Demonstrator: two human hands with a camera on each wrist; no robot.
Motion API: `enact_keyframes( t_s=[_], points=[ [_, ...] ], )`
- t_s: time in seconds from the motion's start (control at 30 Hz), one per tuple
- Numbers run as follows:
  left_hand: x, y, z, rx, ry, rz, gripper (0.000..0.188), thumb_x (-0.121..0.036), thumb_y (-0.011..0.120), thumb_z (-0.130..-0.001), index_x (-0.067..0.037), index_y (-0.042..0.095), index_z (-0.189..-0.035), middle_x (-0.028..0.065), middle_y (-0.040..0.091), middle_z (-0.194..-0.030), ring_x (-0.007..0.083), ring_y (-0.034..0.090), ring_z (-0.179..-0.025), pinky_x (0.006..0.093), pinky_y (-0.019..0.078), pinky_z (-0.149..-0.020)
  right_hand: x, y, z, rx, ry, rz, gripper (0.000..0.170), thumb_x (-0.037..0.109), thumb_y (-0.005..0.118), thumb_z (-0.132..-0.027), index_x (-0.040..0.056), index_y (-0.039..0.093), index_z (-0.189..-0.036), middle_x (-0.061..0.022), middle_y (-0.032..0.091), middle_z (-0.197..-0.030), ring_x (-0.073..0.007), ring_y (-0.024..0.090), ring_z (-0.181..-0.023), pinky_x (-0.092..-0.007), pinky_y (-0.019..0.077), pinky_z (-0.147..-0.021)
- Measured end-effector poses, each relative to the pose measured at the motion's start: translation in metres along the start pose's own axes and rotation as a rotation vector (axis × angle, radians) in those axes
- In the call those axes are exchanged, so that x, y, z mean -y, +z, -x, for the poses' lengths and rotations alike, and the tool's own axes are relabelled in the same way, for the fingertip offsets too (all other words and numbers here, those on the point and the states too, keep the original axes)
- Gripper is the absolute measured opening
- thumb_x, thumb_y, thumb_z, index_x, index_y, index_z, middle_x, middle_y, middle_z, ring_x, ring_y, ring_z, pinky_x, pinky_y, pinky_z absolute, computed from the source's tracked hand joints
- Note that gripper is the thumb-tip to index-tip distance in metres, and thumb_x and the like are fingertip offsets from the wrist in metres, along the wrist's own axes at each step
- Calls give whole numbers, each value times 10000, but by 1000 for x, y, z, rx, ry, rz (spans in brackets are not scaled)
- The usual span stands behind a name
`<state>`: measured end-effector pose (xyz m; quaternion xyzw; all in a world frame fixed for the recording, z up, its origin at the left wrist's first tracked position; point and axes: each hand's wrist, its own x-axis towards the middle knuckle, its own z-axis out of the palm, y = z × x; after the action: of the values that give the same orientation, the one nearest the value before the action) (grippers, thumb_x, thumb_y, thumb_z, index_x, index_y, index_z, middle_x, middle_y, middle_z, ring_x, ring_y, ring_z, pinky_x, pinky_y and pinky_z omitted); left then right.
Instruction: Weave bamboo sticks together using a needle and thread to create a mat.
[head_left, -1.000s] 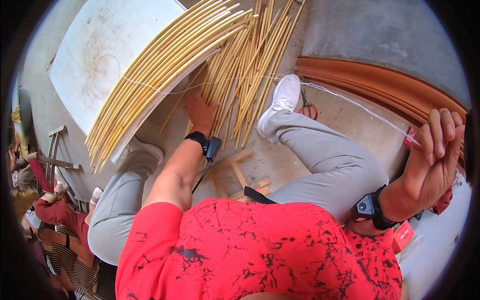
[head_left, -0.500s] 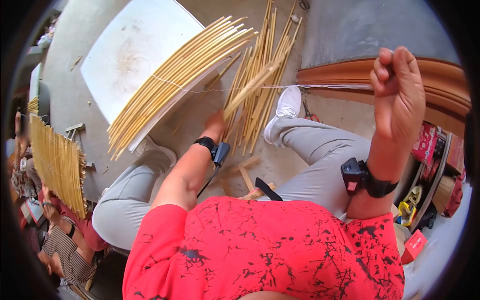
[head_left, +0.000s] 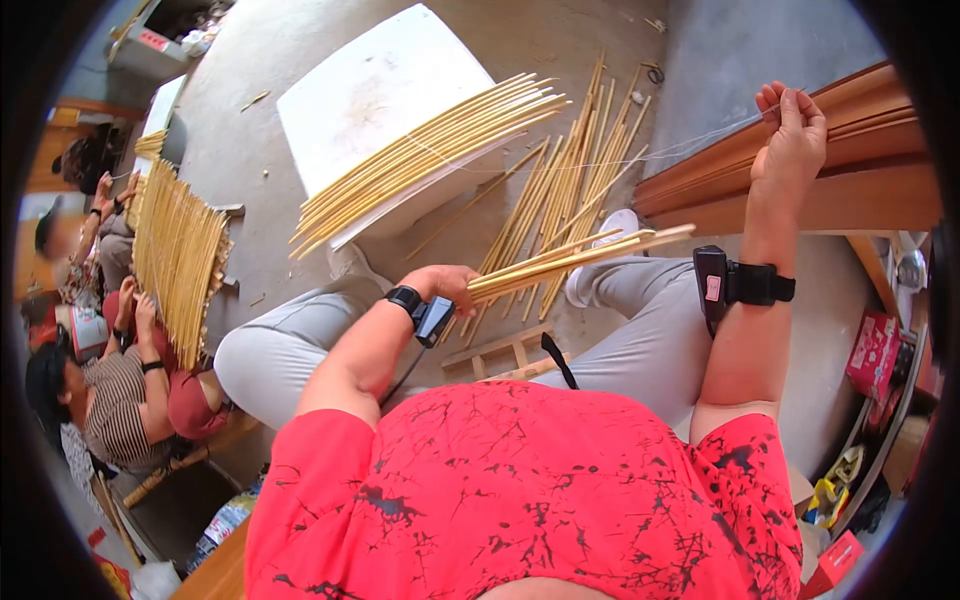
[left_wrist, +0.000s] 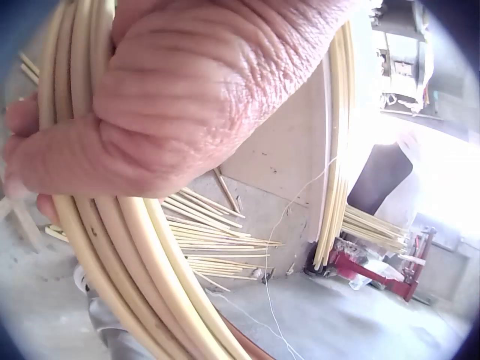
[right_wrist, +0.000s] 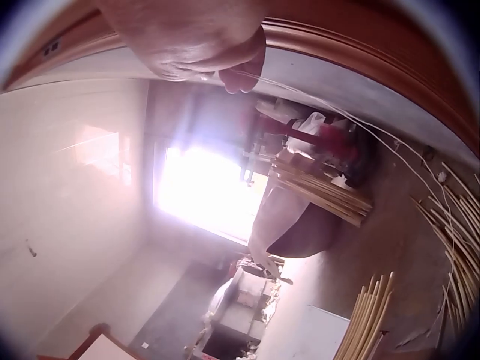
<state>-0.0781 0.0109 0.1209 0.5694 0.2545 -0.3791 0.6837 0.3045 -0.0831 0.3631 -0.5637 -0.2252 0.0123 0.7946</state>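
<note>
My left hand [head_left: 445,285] grips a small bundle of pale sticks [head_left: 570,262] above my lap; in the left wrist view the thumb and fingers curl round the sticks [left_wrist: 124,225]. Raised at the right, my right hand [head_left: 792,135] pinches a thin white string [head_left: 700,141]. The string runs left to a row of strung sticks [head_left: 430,160] lying along the edge of a white board [head_left: 370,90]. In the right wrist view the string [right_wrist: 330,105] trails from the fingers of the right hand [right_wrist: 199,45].
Loose sticks [head_left: 560,190] lie on the floor beyond my legs. A brown wooden moulding [head_left: 780,165] runs along the right, scissors [head_left: 655,75] lie at the back, and a wooden frame [head_left: 500,352] is below. At the left, people sit by a hanging stick mat [head_left: 180,260].
The left hand has picked up a bundle of sticks from the floor pile and drawn it back towards the lap. The right hand has risen with the string, and the head view has shifted.
</note>
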Motion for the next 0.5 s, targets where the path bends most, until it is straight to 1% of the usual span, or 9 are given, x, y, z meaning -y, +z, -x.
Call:
enact_keyframes(
  t_s=[0.03, 0.07, 0.13, 0.2, 0.27, 0.37, 0.4, 0.47, 0.5],
  points=[
    [-1, -3, 11, 87, 28, -72, 199, -20, 692, -642, -64, 576, -798, 24, 592, -678, 128, 570, -595, 276, 464, -552, 0, 0, 0, 15, -4, 60, 136, 40, 530, -864, -30, 454, -952, -115, 563, -891, -175, 591, -781, -259, 503, -729],
    [1, 0, 21, 70, 33, -67, 199, -20, 692, -642, -64, 576, -798, 24, 592, -678, 128, 570, -595, 276, 464, -552, -3, -1, -2, 27, -6, 47, 136, 40, 530, -864, -30, 454, -952, -115, 563, -891, -175, 591, -781, -259, 503, -729],
    [-2, 4, 44, 156, 34, 63, 197, -12, 708, -630, -61, 577, -769, 29, 600, -682, 131, 577, -603, 281, 472, -555, -16, -3, -6, 155, -91, 204, 124, 44, 544, -860, -18, 475, -943, -82, 564, -862, -148, 594, -774, -226, 483, -703],
    [-16, 6, 74, 117, 13, 21, 204, 1, 719, -614, -44, 588, -765, 38, 604, -690, 144, 583, -608, 283, 478, -567, -20, -3, -6, 161, -100, 186, 118, 47, 560, -854, -6, 492, -936, -62, 565, -841, -126, 594, -759, -205, 462, -676],
    [-20, 1, 103, -19, 116, 188, 253, -43, 751, -554, -25, 599, -755, 45, 613, -706, 144, 569, -620, 285, 448, -601, -22, -4, -7, 194, -66, 204, 105, 43, 542, -862, 4, 493, -946, -56, 571, -811, -124, 592, -725, -207, 455, -645],
    [-27, -16, 150, -334, 558, 244, 218, -97, 738, -612, -37, 563, -726, 78, 586, -666, 173, 563, -611, 307, 453, -597, -32, -9, -10, 269, 61, 225, 95, 57, 552, -846, 28, 515, -929, -49, 583, -777, -110, 585, -680, -207, 446, -613],
    [-39, -17, 166, -450, 708, 295, 208, -106, 725, -638, -48, 546, -727, 79, 573, -648, 180, 556, -610, 316, 453, -599, -36, -10, -9, 277, 49, 211, 95, 57, 552, -846, 28, 515, -929, -49, 583, -777, -110, 585, -680, -207, 446, -613],
    [-59, -20, 188, -516, 1045, 376, 198, -123, 686, -705, -68, 510, -778, 65, 538, -634, 178, 545, -640, 321, 447, -615, -47, -14, -2, 602, 255, 489, 94, 89, 575, -815, 30, 537, -878, -60, 594, -750, -101, 578, -637, -214, 437, -586],
    [-70, -26, 198, -554, 1156, 381, 211, -131, 679, -719, -72, 500, -812, 56, 527, -651, 174, 540, -652, 325, 445, -622, -56, -13, 1, 730, 257, 603, 134, 102, 590, -799, 19, 553, -897, -83, 608, -776, -126, 586, -664, -240, 449, -610]
  ],
)
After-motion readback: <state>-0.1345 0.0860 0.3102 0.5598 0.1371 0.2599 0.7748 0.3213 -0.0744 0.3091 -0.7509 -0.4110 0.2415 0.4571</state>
